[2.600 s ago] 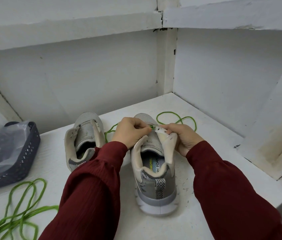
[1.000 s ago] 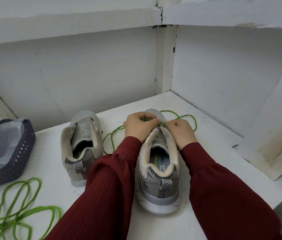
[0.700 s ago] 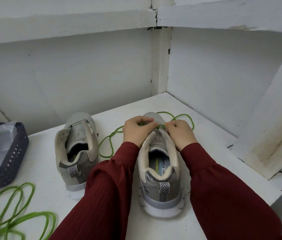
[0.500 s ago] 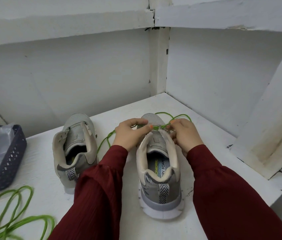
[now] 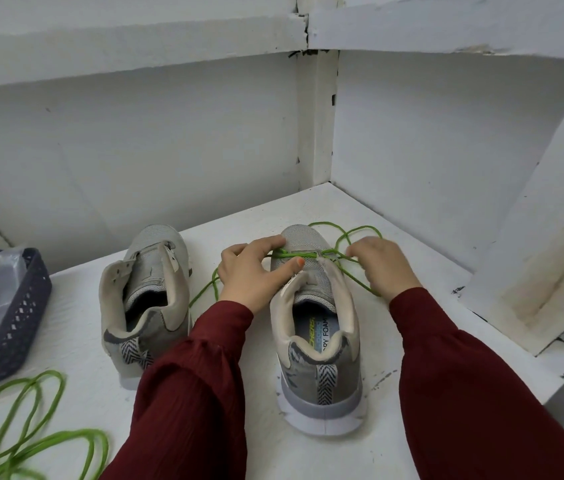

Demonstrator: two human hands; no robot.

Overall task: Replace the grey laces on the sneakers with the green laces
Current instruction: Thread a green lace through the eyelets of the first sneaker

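Bare sneaker (image 5: 145,299) awaits lacing; left hand (image 5: 252,271), fingers now spread, presses second sneaker (image 5: 322,379); green lace (image 5: 303,253) now spans its front eyelets; right hand (image 5: 382,268) has drawn outward, fingers pinching the lace; first row apparently threaded.

grey sneakers (image 5: 317,327), green lace (image 5: 353,237), maroon sleeves (image 5: 474,393)

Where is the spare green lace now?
The spare green lace lies loose at the lower left of the head view, on the white shelf, near the dark basket.
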